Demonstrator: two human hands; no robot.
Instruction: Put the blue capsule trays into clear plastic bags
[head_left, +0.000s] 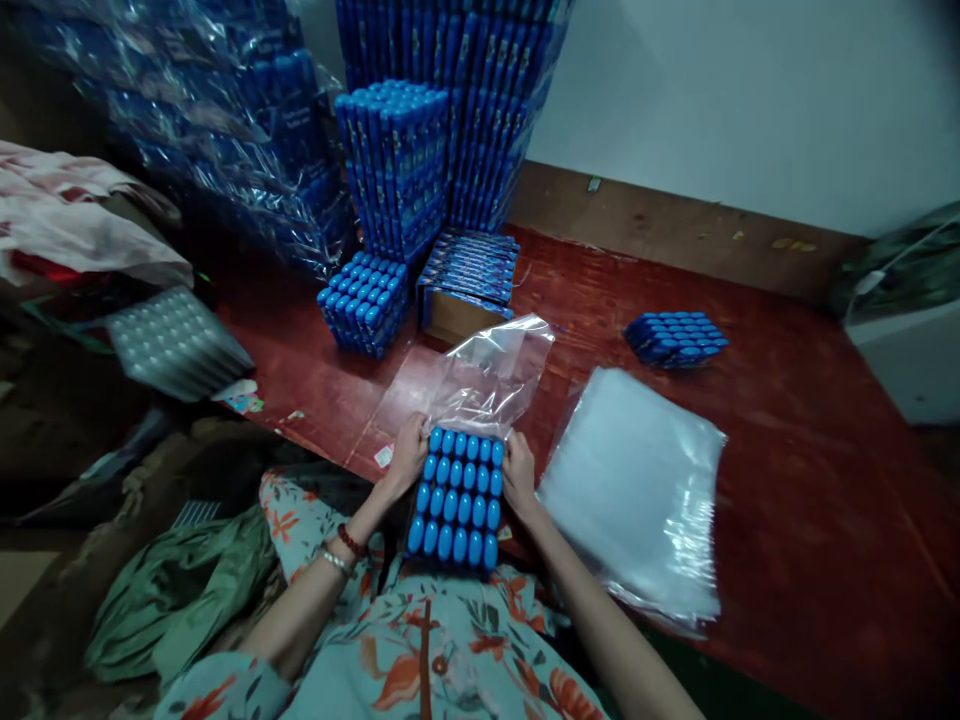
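Note:
A block of packs with rows of glossy blue rounded ends (456, 500) rests at the table's front edge, against my body. A clear plastic bag (491, 375) spreads out from its far side, with its edge meeting the block. At the block's far left corner my left hand (407, 455) is closed on the bag's edge. My right hand (519, 468) grips the bag at the opposite corner; its fingertips are partly hidden. Just right of that hand lies a pile of flat clear plastic bags (637, 480).
Behind the bag stands an open carton (461, 318) of blue packs, beside a small blue stack (364, 300). Taller stacks (394, 170) and plastic-wrapped bundles (225, 120) rise at the back left. Another blue block (676, 338) sits to the right on the red table (810, 450).

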